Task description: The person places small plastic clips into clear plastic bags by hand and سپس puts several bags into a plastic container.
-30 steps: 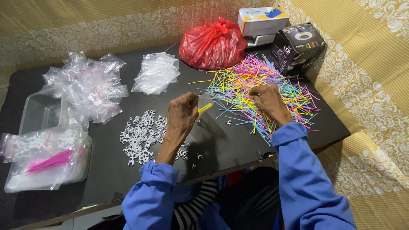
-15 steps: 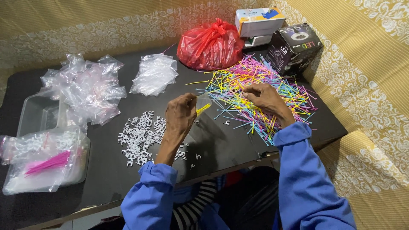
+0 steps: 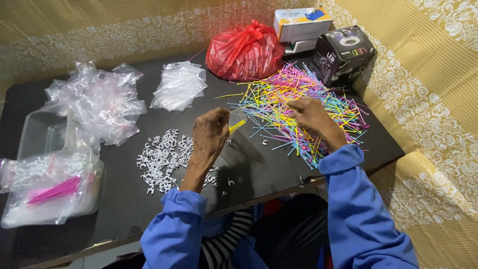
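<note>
On the dark desk (image 3: 124, 209), the left hand (image 3: 211, 132) pinches yellow sticks (image 3: 237, 125) in a small clear bag (image 3: 239, 117) while the right hand (image 3: 312, 115) rests on the pile of coloured sticks (image 3: 298, 99).

At the table's far right corner I saw a black carton (image 3: 342, 54) with pale print standing tilted. Just behind it, a flat white box (image 3: 301, 23) with blue and yellow panels lay on a smaller white box (image 3: 298, 46), beside a knotted red bag (image 3: 245, 51).

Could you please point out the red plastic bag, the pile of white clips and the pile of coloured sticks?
Red plastic bag (image 3: 244, 52), head view, its bulging front.
White clips (image 3: 160, 158), head view, pile's middle.
Coloured sticks (image 3: 279, 97), head view, pile's upper-left part.
</note>
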